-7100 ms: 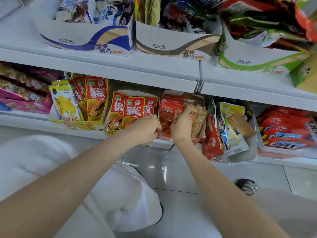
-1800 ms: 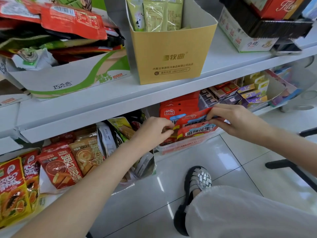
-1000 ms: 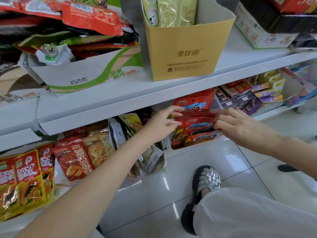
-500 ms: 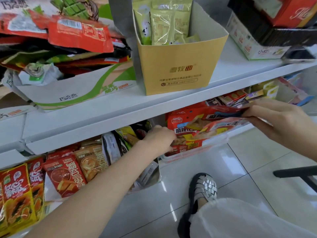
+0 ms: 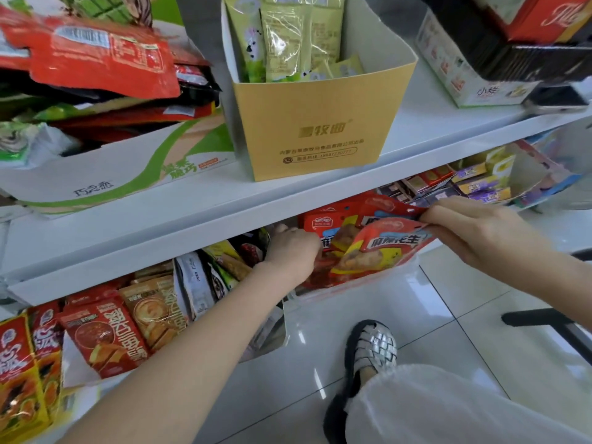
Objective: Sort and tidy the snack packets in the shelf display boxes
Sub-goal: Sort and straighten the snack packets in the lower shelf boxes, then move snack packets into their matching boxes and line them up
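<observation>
While the left hand (image 5: 296, 248) reaches under the shelf (image 5: 205, 225) with its fingers curled into the red packets, the right hand (image 5: 480, 232) pinches the top edge of two red peanut packets (image 5: 378, 248). They lie tilted over the clear box (image 5: 320, 291) on the lower shelf, tops pointing right.

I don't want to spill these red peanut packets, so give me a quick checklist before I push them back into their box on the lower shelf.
1. Right hand pinches the top edge of the front red peanut packet: ok.
2. Left hand at the packets' left side; its grip is hidden: cannot tell.
3. Packets upright: not ok, they lean out over the clear display box.
4. Room behind the packets: cannot tell.
5. Upper shelf edge clear of the packet tops: ok.
</observation>
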Motion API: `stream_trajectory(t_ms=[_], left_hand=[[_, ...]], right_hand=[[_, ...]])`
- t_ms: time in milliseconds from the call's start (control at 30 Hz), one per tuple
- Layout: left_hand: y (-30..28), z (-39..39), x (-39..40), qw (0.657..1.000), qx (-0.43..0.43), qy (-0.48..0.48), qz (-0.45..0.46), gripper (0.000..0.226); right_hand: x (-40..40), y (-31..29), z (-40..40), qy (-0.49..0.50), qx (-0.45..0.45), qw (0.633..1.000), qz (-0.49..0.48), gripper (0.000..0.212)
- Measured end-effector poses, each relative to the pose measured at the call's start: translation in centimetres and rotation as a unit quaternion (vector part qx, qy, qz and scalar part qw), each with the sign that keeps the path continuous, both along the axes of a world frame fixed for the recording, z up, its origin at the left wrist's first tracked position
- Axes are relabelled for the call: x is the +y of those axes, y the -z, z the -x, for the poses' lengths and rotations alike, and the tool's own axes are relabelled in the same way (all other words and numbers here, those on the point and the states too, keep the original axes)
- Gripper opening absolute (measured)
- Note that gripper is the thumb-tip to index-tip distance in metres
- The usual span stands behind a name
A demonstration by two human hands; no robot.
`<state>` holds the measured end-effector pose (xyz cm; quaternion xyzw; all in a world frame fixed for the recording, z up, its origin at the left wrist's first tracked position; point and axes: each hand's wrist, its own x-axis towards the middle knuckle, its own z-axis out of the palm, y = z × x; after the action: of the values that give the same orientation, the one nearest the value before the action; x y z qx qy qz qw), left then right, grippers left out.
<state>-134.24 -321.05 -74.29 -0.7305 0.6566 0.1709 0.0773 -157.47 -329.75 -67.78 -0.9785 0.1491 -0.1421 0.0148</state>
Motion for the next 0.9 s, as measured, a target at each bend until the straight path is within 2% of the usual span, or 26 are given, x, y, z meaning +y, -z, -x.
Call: stream_trajectory(t_ms=[67, 167, 300, 433, 567, 633, 700, 767, 867, 900], left_hand=[[-0.9, -0.3, 1.3, 0.995, 0.087, -0.04, 0.041, 0.018], [-1.9, -0.8, 4.2, 0.972, 0.168, -0.072, 0.148, 0.01], [-3.7, -1.9, 9.1, 0.917, 0.266, -0.152, 0.255, 0.011], [-4.5, -2.5, 12.5, 0.888, 0.303, -0.216, 0.271, 0.015], [-4.8, -2.8, 13.4, 0.86, 0.327, -0.272, 0.283, 0.022], [-5.1, -2.8, 14.0, 0.86, 0.325, -0.264, 0.292, 0.021], [-5.4, -2.9, 14.9, 0.869, 0.314, -0.247, 0.292, 0.018], [-5.7, -3.2, 15.6, 0.873, 0.308, -0.238, 0.293, 0.018], [-6.0, -3.4, 16.2, 0.868, 0.315, -0.237, 0.301, 0.022], [-6.1, -3.5, 16.4, 0.867, 0.317, -0.238, 0.303, 0.022]], right_hand=[[0.0, -0.3, 0.2, 0.008, -0.005, 1.0, 0.008, 0.024], [0.1, -0.9, 0.5, 0.048, -0.03, 0.998, 0.02, 0.03], [0.5, -1.5, 0.3, 0.057, -0.06, 0.996, 0.031, 0.031], [1.5, -1.1, -1.4, 0.016, -0.048, 0.998, 0.039, 0.012], [2.1, 2.6, -3.6, 0.004, 0.083, 0.996, -0.017, 0.048], [2.7, 3.8, -4.7, 0.01, 0.109, 0.993, -0.051, 0.047], [2.6, 4.0, -5.7, 0.06, 0.118, 0.989, -0.062, 0.034], [2.6, 4.0, -6.2, 0.114, 0.138, 0.983, -0.046, 0.038], [3.4, 4.1, -6.7, 0.111, 0.135, 0.984, 0.036, 0.055], [3.9, 4.0, -6.9, 0.106, 0.176, 0.977, 0.063, 0.058]])
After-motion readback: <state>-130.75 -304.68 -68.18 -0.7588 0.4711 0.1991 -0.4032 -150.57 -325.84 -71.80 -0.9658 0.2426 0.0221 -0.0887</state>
